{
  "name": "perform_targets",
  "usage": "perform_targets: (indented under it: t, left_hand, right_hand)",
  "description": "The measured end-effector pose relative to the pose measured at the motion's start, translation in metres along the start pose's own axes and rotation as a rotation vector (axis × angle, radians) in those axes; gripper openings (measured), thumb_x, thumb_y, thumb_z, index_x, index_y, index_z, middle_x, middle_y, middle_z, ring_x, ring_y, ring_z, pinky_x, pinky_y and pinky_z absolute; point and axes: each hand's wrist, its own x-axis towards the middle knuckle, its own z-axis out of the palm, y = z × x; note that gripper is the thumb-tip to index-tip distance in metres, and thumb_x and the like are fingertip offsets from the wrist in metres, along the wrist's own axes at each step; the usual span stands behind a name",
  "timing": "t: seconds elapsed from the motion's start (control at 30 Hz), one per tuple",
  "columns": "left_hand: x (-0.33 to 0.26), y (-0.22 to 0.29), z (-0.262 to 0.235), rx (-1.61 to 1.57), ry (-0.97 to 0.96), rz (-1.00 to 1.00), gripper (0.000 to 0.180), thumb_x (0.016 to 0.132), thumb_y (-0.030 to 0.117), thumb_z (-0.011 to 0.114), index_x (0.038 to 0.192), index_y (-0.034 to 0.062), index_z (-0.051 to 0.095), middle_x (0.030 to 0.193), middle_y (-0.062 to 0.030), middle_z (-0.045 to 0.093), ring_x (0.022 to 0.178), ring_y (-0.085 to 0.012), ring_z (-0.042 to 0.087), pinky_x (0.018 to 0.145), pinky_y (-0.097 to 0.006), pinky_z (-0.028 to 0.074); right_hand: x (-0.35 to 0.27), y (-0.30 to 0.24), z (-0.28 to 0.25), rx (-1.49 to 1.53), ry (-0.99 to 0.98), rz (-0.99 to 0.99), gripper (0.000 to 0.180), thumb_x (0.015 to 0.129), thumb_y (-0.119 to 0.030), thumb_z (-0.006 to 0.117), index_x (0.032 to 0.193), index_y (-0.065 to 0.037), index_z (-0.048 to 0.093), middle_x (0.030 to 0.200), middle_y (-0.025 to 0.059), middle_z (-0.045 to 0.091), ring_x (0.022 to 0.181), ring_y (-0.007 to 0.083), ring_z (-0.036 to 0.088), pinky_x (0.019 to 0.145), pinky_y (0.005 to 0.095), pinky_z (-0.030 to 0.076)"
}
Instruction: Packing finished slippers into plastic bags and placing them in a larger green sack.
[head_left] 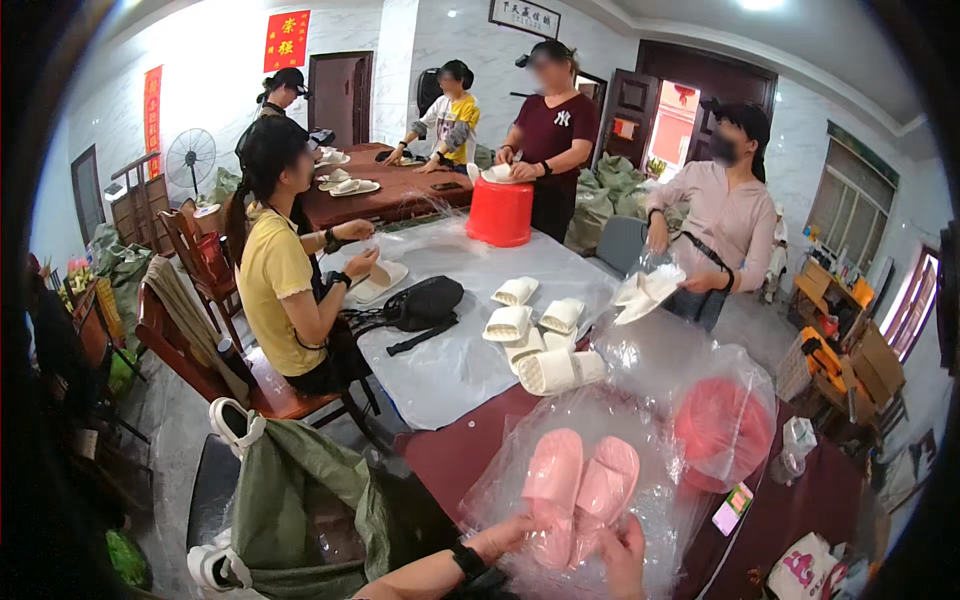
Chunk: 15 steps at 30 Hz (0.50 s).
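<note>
Pale, grey-veined walls [230, 100] here, with red banners [287, 41] stuck up, and a grey floor [172, 425]. Ceiling light [762, 4]'s on, plus brightness through the open dark wooden door [620, 110] at the back. Barred window [852, 195] on the right, standing fan [191, 158] back left, wooden chair [262, 388] beside a table, dark red cover [340, 208] on the one further back.

2 pink moulded slippers [553, 472] are held side by side above clear plastic bags [645, 418], by which part of a dark red cloth-covered counter [830, 490] is overlaid. To their right, a red round object [722, 425] is enclosed in clear plastic; before it, a thin rectangular phone [733, 509] is laid. Behind, cream open-toed slippers [508, 323] are clustered on a white-sheeted counter [440, 375], flanked on the left by a black fabric bag [425, 303].
</note>
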Motion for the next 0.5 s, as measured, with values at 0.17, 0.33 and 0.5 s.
perform_targets:
  t: [0.17, 0.33, 0.5]
  left_hand:
    - [0.001, -0.012, -0.009, -0.210, 0.002, 0.035, 0.040, 0.090, 0.023, 0.070, 0.124, 0.0050, 0.060, 0.119, -0.0043, 0.064, 0.111, -0.0161, 0.058, 0.096, -0.034, 0.049]
    - [-0.014, 0.012, 0.006, -0.169, 0.071, 0.002, 0.037, 0.087, 0.022, 0.068, 0.118, 0.0029, 0.065, 0.113, -0.0048, 0.068, 0.105, -0.0200, 0.062, 0.100, -0.035, 0.044]
    - [-0.026, 0.023, 0.019, 0.122, 0.221, 0.152, 0.039, 0.083, 0.018, 0.068, 0.116, -0.0024, 0.065, 0.110, -0.0086, 0.069, 0.103, -0.0221, 0.064, 0.096, -0.037, 0.049]
  right_hand:
    - [-0.004, -0.020, -0.004, 0.679, 0.223, 0.196, 0.031, 0.098, -0.021, 0.058, 0.126, -0.007, 0.055, 0.119, 0.0044, 0.058, 0.055, 0.0045, 0.040, 0.041, 0.0198, 0.025]
    - [-0.005, 0.006, -0.017, 0.057, 0.237, -0.069, 0.029, 0.096, -0.012, 0.056, 0.124, -0.005, 0.057, 0.115, 0.0045, 0.062, 0.077, 0.0125, 0.055, 0.061, 0.0251, 0.044]
    - [-0.005, 0.015, -0.008, -0.563, 0.064, -0.465, 0.042, 0.084, -0.015, 0.066, 0.123, -0.002, 0.059, 0.121, 0.0113, 0.061, 0.108, 0.0287, 0.057, 0.093, 0.0402, 0.047]
